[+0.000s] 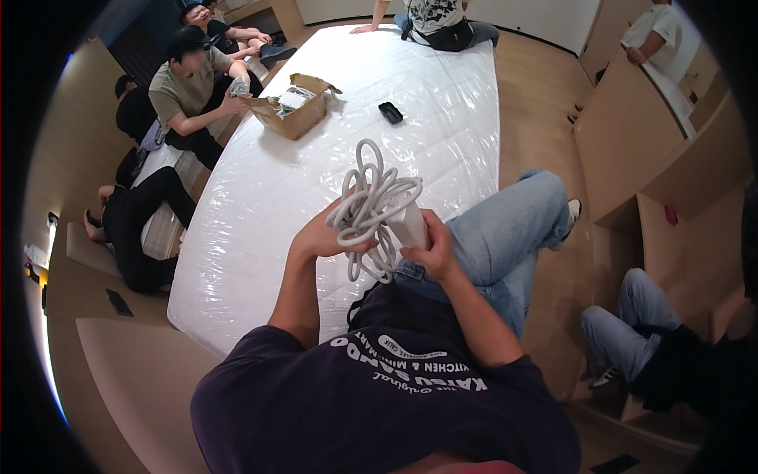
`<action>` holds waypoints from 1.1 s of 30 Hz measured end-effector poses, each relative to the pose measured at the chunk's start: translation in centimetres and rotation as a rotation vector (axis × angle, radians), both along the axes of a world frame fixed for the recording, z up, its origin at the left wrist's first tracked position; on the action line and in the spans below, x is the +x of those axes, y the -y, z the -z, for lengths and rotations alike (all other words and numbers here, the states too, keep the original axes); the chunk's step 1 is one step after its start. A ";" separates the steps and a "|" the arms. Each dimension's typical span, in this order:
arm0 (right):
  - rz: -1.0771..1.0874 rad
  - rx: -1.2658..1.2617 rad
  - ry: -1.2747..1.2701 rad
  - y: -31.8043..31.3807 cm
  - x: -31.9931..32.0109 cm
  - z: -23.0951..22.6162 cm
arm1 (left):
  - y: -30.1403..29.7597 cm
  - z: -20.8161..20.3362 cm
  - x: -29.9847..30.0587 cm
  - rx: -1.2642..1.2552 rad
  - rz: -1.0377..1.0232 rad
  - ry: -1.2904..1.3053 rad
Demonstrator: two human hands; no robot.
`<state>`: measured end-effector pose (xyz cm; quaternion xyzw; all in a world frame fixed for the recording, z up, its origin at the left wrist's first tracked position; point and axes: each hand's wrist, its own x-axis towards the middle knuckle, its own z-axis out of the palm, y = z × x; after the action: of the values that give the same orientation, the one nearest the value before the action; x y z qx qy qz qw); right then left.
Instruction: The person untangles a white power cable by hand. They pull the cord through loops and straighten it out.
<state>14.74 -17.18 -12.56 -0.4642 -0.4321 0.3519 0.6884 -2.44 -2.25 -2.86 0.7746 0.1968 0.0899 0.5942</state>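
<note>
Between right fingers, white block

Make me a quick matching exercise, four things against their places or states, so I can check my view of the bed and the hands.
Things:
1. grey cord
2. white block
3. cardboard box
4. small black object

Places or states:
A. held in the right hand
B. lying on the mattress, between the box and the mattress's right edge
C. gathered in loose loops, in the left hand
D. open at the top, with pale things inside

Right pairs: 1-C, 2-A, 3-D, 4-B.
</note>
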 end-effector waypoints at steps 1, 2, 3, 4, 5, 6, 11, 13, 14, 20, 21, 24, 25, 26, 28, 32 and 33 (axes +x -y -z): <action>-0.025 -0.001 -0.004 0.0 0.0 -0.1 | 0.0 0.4 -0.1 0.027 0.009 0.033; -0.024 -0.001 -0.003 0.1 0.0 0.0 | 0.1 0.7 -0.1 0.052 0.021 0.066; -0.052 -0.012 -0.061 0.1 0.1 0.0 | 0.8 0.8 0.4 0.156 -0.020 0.128; -0.081 -0.023 -0.118 0.0 0.2 0.1 | 1.0 1.5 0.7 0.078 -0.042 0.098; -0.082 -0.024 -0.118 -0.1 0.3 0.2 | 1.6 1.8 1.4 0.057 -0.090 0.124; -0.093 0.020 -0.134 -0.2 0.5 0.4 | 2.4 2.0 2.2 0.035 -0.138 0.150; -0.053 0.210 -0.054 -1.0 0.6 1.8 | 3.9 2.0 4.2 -0.012 -0.193 0.294; -0.076 0.217 -0.117 -1.2 0.2 1.2 | 4.0 3.2 4.3 -0.031 -0.242 0.304; -0.073 0.219 -0.118 -1.3 0.2 1.2 | 4.2 3.4 4.6 -0.053 -0.281 0.317; -0.004 0.132 0.129 -1.1 0.2 0.8 | 4.5 3.5 5.0 0.061 -0.285 0.306; 0.014 0.156 0.108 -1.2 0.2 1.1 | 4.7 3.1 5.2 0.094 -0.270 0.304; 0.015 0.196 0.050 -1.5 0.3 1.8 | 4.9 1.9 5.9 0.161 -0.296 0.241; 0.000 0.216 0.011 -1.6 0.4 2.0 | 4.8 2.2 6.1 0.188 -0.300 0.261; -0.002 0.212 0.011 -1.7 0.5 2.2 | 4.8 2.3 6.2 0.185 -0.302 0.260; 0.008 0.222 0.002 -1.8 0.8 2.7 | 4.9 2.6 6.4 0.126 -0.315 0.279; -0.087 0.188 -0.119 -1.6 0.9 2.5 | 4.9 3.4 6.4 0.047 -0.357 0.350; -0.093 0.163 -0.108 -1.6 1.1 2.7 | 5.0 3.5 6.5 0.015 -0.368 0.357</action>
<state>15.87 -15.53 -15.26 -0.3665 -0.4429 0.3715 0.7290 4.03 -7.20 -6.38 0.7020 0.2258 0.3335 0.5873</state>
